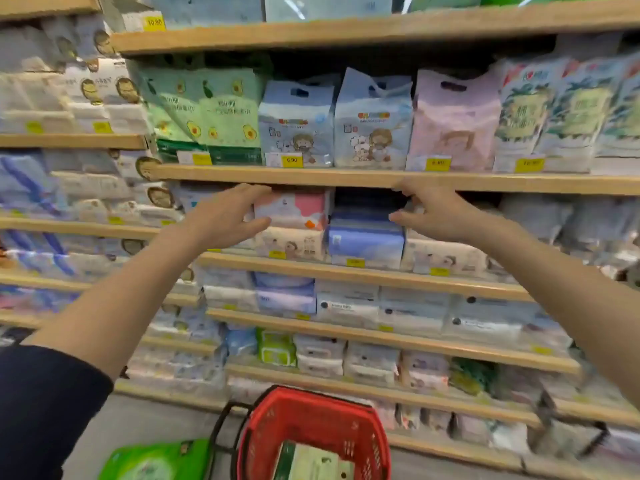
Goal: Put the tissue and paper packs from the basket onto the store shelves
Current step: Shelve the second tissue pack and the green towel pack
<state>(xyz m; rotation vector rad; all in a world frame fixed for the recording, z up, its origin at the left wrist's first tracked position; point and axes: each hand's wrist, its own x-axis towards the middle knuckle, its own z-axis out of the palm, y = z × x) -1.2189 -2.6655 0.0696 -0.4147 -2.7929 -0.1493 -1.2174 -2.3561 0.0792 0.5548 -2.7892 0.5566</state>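
Both my hands reach to the third wooden shelf [346, 266]. My left hand [227, 214] has its fingers spread around the left end of a pink and white tissue pack [294, 207], touching it. My right hand [434, 211] is open beside the right end of a stack of blue packs [365, 239], with fingertips at the stack's top edge. A dark gap shows above the blue stack. On the floor below stands a red basket [311, 414] with a pale green pack [311, 462] inside.
Wooden shelves full of tissue and wipe packs fill the view, with yellow price tags [292, 161] on the edges. A bright green pack [156, 462] lies on the floor left of the basket, whose black handle [221, 427] hangs over its left side.
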